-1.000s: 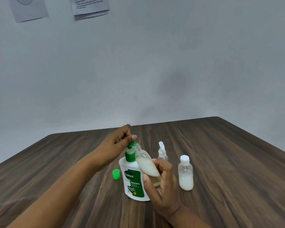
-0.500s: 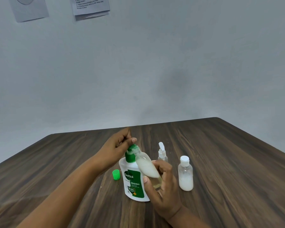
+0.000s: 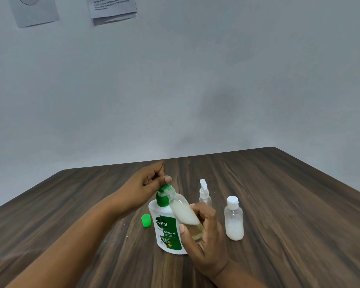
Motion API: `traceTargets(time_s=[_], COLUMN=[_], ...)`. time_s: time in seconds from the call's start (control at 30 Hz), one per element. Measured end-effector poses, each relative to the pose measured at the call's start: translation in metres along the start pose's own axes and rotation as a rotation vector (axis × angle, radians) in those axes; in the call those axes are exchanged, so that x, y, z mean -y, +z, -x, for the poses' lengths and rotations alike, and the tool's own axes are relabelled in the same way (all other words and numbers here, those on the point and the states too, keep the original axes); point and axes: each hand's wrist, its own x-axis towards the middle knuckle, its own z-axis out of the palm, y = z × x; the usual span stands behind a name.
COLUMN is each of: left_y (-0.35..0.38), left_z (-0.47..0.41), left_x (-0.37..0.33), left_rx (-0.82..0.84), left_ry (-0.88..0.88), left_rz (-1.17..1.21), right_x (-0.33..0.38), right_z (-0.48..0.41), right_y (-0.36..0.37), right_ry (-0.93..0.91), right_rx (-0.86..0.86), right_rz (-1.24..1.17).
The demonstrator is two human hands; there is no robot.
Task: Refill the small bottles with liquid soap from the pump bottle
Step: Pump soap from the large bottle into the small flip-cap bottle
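A white Dettol pump bottle (image 3: 166, 231) with a green label stands on the wooden table (image 3: 289, 204). My left hand (image 3: 146, 183) is on top of it, with the thumb pressing the green pump head (image 3: 163, 189) and the other fingers curled. My right hand (image 3: 204, 235) grips a small clear bottle (image 3: 184, 213) that is tilted, its open mouth against the pump nozzle. This bottle is partly full of white soap. Its green cap (image 3: 146, 220) lies on the table left of the pump bottle.
A small clear spray bottle (image 3: 204, 194) stands just behind my right hand. To its right stands a flip-cap bottle (image 3: 233, 219) with white soap in its lower part. Papers (image 3: 112, 7) hang on the grey wall behind the table.
My left thumb has pushed the pump head down a little. The right hand and the tilted small bottle have hardly moved.
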Motion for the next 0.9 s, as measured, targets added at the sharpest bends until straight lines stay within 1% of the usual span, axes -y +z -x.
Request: traceTargets(time_s=[0.13,0.23,0.37,0.43,0.67,0.8,0.9], left_y=[0.000,0.002,-0.008,-0.010,-0.001,-0.002,-0.007], left_z=[0.000,-0.006,-0.013,-0.014,-0.009,-0.010,-0.013], left_x=[0.001,-0.004,-0.010,-0.010,-0.002,-0.003,-0.008], left_rx=[-0.012,-0.017,0.071,0.092,0.085,0.044,0.050], left_ry=[-0.003,-0.007,-0.004,-0.009,-0.015,0.007,0.011], left_rz=[0.003,-0.057,-0.111,-0.100,0.012,-0.031,-0.133], right_x=[-0.001,0.001,0.000,-0.001,-0.002,-0.004,-0.004], right_z=[0.001,-0.002,-0.003,-0.003,0.001,0.000,-0.001], right_y=[0.001,0.000,0.001,0.001,0.000,0.002,0.002], right_ry=[0.001,0.014,0.009,-0.003,0.000,0.011,0.012], right_rx=[-0.006,-0.012,-0.008,-0.014,-0.007,-0.009,-0.011], right_rz=[0.003,0.007,-0.006,-0.006,0.010,0.000,-0.013])
